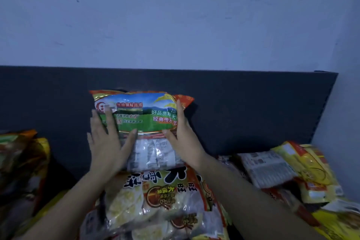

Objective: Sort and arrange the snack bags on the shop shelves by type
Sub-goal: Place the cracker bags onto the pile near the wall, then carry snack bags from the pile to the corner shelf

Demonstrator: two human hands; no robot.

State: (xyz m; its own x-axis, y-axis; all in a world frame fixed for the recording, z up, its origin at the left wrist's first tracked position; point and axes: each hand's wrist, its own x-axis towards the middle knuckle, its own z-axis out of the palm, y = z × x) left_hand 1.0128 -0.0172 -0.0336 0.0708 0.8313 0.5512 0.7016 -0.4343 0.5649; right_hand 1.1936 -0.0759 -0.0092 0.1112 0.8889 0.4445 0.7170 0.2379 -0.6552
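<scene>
Sandwiching the green snack bag (140,112), both hands press flat (left hand (106,142), right hand (185,138), fingers straight).

Straight-fingered hands (106,142) (185,136) press either side of the green snack bag (140,113).

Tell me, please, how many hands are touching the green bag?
2. The left hand lies flat on the left end of the green bag; the right hand presses against its right end. No other hand shows.
</scene>
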